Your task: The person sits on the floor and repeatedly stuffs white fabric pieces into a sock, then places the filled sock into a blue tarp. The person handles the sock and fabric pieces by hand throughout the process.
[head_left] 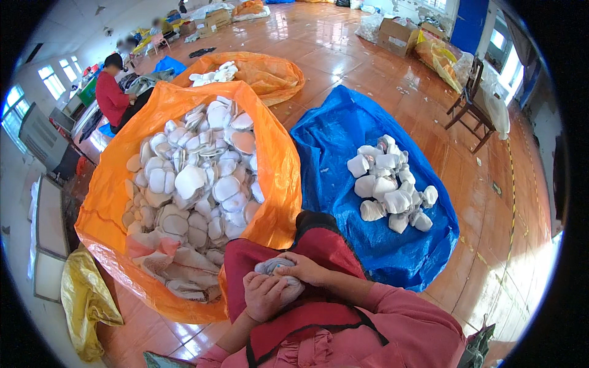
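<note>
- We see a brown cardboard box (pixel 394 34) at the far right of the floor.
- We see more brown cardboard boxes (pixel 207 21) far off, top left of centre.

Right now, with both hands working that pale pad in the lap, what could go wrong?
1. The pale pad, pinched between left hand and right hand, might slip into the lap.
2. The orange bag is heaped; white pads near its rim might spill onto the floor.

A sack (pixel 110 202) of pads (pixel 196 178) lies left of a sheet (pixel 343 141). Stacked pads (pixel 392 190) lie on the sheet. A chair (pixel 469 104) stands behind.
</note>
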{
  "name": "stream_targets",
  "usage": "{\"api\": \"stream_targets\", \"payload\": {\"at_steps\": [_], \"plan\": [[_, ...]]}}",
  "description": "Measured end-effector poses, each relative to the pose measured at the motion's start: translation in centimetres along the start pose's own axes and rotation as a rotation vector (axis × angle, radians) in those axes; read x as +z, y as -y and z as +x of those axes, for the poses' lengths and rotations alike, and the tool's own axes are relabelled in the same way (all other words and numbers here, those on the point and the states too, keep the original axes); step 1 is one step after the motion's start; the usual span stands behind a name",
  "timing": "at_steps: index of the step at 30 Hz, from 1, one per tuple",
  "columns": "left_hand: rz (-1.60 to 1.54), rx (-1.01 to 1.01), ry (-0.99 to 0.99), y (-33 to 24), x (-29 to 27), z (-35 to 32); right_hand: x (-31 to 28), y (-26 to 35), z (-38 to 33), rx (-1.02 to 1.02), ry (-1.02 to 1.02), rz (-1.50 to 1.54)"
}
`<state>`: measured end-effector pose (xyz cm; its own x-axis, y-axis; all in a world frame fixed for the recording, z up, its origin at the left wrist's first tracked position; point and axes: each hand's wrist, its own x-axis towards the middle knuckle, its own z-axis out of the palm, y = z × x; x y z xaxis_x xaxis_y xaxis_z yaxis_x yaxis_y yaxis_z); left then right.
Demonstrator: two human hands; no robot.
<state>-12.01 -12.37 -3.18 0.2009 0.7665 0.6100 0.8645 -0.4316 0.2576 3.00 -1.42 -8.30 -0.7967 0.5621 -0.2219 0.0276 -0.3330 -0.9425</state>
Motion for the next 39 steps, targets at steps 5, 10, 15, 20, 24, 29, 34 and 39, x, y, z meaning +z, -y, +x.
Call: {"api": "stream_targets", "payload": {"at_steps": [5,10,15,20,24,29,34,39], "plan": [[0.024,-0.025,-0.074,0.0,-0.3,0.1,0.6,-0.9,0.4,0.062,-0.085,0.275],[-0.007,-0.148,0.114,0.3,-0.2,0.5,0.2,-2.5,1.1,0.162,-0.157,0.363],[0.0,-0.155,0.349,0.5,-1.4,0.9,1.1,-2.1,0.7,0.168,-0.187,0.357],[0.046,-0.217,0.359,0.5,-2.3,0.7,1.9,-2.0,0.6,0.102,-0.171,0.466],[-0.015,-0.49,0.188,0.5,-1.0,0.3,1.2,-2.3,1.3,0.062,-0.205,0.493],[-0.432,-0.804,-0.037,-0.3,0.3,-1.5,1.2,-3.2,0.7,-0.009,-0.115,0.672],[-0.585,-0.882,-0.128,0.0,1.1,-3.9,1.5,-2.8,0.6,-0.047,-0.027,0.668],[-1.045,-0.994,-0.299,-1.3,0.8,-3.1,1.6,-1.5,0.1,-0.003,0.036,0.618]]}}
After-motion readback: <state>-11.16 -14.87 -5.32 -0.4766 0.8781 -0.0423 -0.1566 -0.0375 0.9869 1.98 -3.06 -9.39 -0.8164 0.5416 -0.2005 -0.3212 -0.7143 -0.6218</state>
